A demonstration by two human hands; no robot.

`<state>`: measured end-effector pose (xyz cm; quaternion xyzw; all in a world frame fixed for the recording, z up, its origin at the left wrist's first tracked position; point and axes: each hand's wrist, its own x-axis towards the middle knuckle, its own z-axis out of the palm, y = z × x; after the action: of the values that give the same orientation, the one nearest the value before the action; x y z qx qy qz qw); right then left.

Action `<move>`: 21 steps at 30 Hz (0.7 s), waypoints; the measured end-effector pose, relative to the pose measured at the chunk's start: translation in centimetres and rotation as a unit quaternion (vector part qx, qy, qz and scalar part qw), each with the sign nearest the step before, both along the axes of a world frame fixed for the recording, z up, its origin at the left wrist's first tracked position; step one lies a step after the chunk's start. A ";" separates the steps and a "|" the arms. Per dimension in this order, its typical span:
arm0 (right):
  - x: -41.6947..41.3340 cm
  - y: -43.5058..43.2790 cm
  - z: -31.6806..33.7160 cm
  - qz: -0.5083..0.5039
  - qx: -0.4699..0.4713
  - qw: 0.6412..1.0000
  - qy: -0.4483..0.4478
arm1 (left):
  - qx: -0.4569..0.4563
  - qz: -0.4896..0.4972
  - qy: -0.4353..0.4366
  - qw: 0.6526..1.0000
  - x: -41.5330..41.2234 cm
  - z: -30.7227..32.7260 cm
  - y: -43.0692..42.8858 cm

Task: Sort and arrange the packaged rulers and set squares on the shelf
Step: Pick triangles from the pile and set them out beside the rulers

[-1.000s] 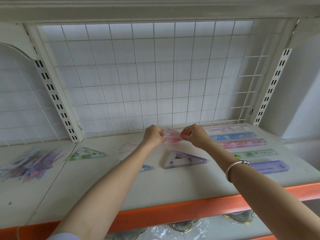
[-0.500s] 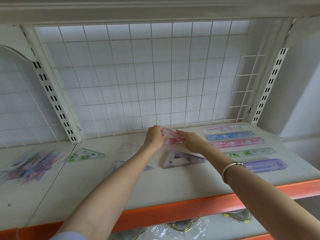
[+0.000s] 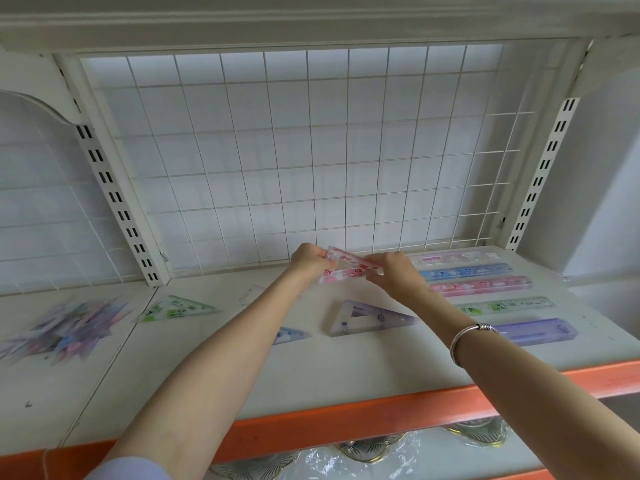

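Observation:
Both hands hold a pink packaged set square point(image 3: 349, 266) just above the back of the white shelf point(image 3: 346, 362). My left hand point(image 3: 308, 259) grips its left corner and my right hand point(image 3: 394, 270) pinches its right end. Below them lies a purple set square point(image 3: 367, 318). A blue set square point(image 3: 289, 336) is partly hidden by my left forearm, and a green set square point(image 3: 176, 308) lies further left. At the right, several packaged rulers lie in a column: pale pink point(image 3: 457, 258), blue point(image 3: 467, 271), pink point(image 3: 485, 284), green point(image 3: 509, 304) and purple point(image 3: 536, 332).
A loose pile of packaged items point(image 3: 65, 329) lies on the neighbouring shelf at far left. A white wire grid point(image 3: 294, 161) backs the shelf between slotted uprights. The front edge is orange point(image 3: 363, 420). Wrapped dishes point(image 3: 374, 452) sit on the level below.
The pink set square stays between both hands and has been turned slightly, its upper edge now slanting down to the right. My right hand shifted along its right end.

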<state>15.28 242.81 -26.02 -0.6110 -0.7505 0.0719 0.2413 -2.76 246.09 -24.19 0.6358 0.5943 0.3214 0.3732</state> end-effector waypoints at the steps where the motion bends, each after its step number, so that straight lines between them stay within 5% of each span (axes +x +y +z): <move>1: 0.0 0.0 0.0 -0.001 -0.002 1.000 -0.008 | 0.011 0.004 0.004 1.000 0.0 0.1 -0.1; 9: 0.0 0.3 -0.2 -0.021 -0.030 0.998 -0.042 | 0.079 -0.061 0.096 0.990 -0.2 0.4 -1.3; 17: -0.1 -0.1 -0.1 -0.008 -0.015 0.999 -0.028 | 0.142 -0.095 0.302 0.938 -0.1 1.0 -2.3; 21: -0.2 -0.5 0.1 -0.004 0.007 1.000 -0.019 | 0.171 -0.093 0.326 0.925 0.0 1.4 -2.9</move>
<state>15.12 242.35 -25.92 -0.6135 -0.7531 0.0538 0.2315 -2.72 243.21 -22.79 0.8119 0.5575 0.1568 0.0731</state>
